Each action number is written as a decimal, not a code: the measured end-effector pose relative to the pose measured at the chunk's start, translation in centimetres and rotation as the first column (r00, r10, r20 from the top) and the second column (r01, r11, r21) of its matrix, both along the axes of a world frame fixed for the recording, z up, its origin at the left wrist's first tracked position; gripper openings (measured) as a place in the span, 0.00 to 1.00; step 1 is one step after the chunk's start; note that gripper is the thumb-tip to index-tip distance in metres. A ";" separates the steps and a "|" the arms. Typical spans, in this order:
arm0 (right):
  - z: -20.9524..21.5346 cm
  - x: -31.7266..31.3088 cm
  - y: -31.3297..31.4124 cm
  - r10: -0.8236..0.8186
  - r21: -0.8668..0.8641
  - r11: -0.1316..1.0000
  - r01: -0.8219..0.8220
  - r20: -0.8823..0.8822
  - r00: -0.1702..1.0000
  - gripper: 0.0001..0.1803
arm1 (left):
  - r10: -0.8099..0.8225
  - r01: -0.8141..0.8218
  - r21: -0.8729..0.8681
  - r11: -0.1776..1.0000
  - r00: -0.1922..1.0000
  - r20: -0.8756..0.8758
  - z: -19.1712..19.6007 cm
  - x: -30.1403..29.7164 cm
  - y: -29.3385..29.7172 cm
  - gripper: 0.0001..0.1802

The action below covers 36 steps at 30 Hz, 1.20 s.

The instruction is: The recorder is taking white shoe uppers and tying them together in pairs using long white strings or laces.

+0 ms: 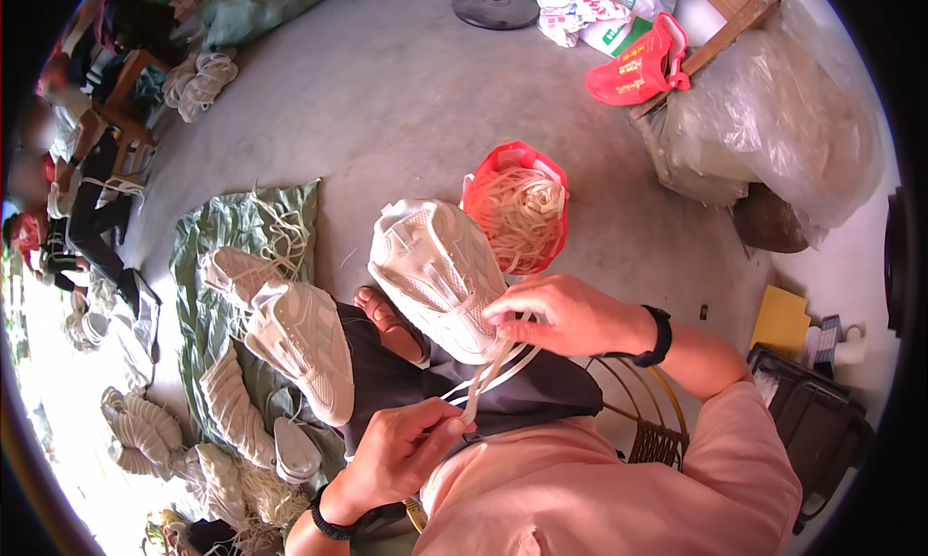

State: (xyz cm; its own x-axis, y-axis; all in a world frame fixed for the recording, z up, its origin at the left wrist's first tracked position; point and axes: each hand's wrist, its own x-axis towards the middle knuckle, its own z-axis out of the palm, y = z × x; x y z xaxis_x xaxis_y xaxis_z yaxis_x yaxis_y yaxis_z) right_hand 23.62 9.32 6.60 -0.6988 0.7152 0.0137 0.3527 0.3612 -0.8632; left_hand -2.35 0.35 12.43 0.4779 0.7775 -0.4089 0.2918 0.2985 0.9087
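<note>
A white sneaker (pixel 435 271) rests on my lap, toe pointing away. My right hand (pixel 561 314) lies on its near end, fingers pinching the white laces (pixel 488 377) where they leave the shoe. My left hand (pixel 401 450) sits lower, shut on the free ends of the same laces and holding them taut. A second white sneaker (pixel 304 343) lies against my left knee.
A red bag (pixel 517 213) full of white laces stands just beyond the sneaker. A green sack (pixel 237 232) spreads on the floor at left, with more white shoes and loose laces. Other people sit at far left. Plastic-wrapped bundles (pixel 773 131) and a dark crate (pixel 817 416) are at right.
</note>
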 end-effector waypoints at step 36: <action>2.5 -7.2 -2.3 0.078 -0.491 0.870 -0.039 0.059 0.995 0.11 | 0.204 -0.201 0.066 0.977 0.977 -0.056 -2.3 -6.5 -2.5 0.11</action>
State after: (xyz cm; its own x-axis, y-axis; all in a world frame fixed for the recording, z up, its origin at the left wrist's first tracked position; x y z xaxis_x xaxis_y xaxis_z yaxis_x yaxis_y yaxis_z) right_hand 16.44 7.00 9.11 -0.7242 0.5749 -0.3809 0.4146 -0.0784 -0.9066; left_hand -8.86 -2.12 10.17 0.2831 0.8793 -0.3829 0.2871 0.3032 0.9086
